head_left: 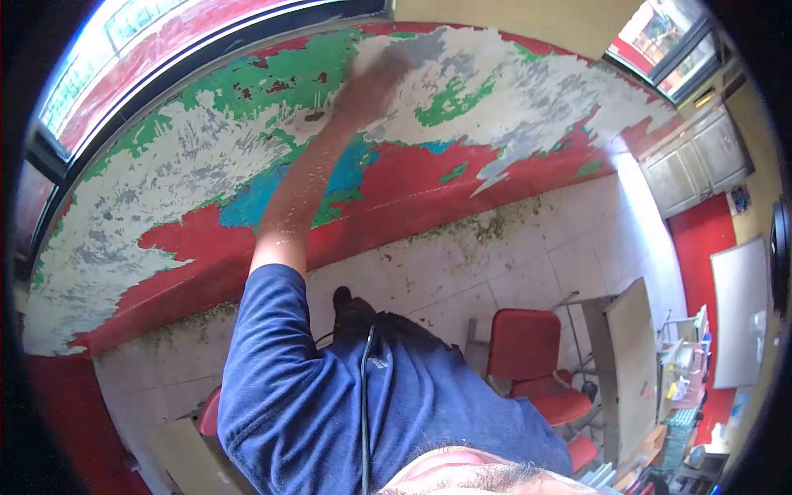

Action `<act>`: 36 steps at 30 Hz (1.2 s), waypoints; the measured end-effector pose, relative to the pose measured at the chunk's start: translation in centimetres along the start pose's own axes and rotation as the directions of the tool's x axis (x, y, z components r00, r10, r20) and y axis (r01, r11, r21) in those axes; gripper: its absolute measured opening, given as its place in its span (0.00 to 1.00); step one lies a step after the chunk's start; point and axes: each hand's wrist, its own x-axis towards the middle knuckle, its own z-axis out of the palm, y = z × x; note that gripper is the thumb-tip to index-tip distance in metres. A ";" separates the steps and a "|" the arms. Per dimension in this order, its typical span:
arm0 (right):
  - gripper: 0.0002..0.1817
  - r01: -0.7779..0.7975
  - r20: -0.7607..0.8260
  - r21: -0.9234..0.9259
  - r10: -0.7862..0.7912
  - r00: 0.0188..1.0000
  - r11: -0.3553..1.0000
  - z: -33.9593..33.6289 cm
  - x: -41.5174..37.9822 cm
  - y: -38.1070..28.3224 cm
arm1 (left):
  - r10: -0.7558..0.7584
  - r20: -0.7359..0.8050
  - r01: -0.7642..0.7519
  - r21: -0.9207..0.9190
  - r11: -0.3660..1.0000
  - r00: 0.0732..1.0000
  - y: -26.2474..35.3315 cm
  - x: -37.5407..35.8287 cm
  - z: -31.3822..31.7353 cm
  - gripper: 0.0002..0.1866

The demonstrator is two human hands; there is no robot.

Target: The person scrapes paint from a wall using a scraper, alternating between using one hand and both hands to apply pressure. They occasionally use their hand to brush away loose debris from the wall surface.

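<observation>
My left hand [375, 84] reaches up against a wall of peeling paint [462, 70]. It is smeared by motion, so its fingers and anything in them cannot be made out. Pale flecks dot the forearm. Around the hand the surface is patchy white and grey, with green paint [301, 70] to its left and blue paint [351, 169] below it. Lower down, red paint [412, 177] still covers the wall. A small dark spot [313, 117] shows just left of my wrist. My right hand is out of the picture.
Paint flakes [487, 227] litter the tiled floor [528, 280] along the wall's foot. A red chair [525, 342] and a tilted board [631, 363] stand on the right, near a cluttered shelf [685, 379]. A window [140, 62] borders the wall top left. A cable [367, 412] runs down my shirt.
</observation>
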 end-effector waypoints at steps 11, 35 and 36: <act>0.07 0.117 -0.439 0.103 -0.060 0.897 0.988 -10.6 4.7 0.4 | -0.124 -0.143 0.153 0.215 0.965 0.982 -11.3 -3.1 -9.0 0.34; 0.17 -0.245 0.152 0.844 0.226 0.962 0.477 -7.5 9.8 -1.4 | -0.363 -0.448 0.420 0.031 0.907 0.817 -12.0 -7.4 -5.6 0.31; 0.18 -0.176 0.097 0.901 0.212 0.972 0.396 -8.3 10.0 -1.6 | -0.362 -0.447 0.420 0.036 0.907 0.818 -12.0 -7.4 -5.6 0.31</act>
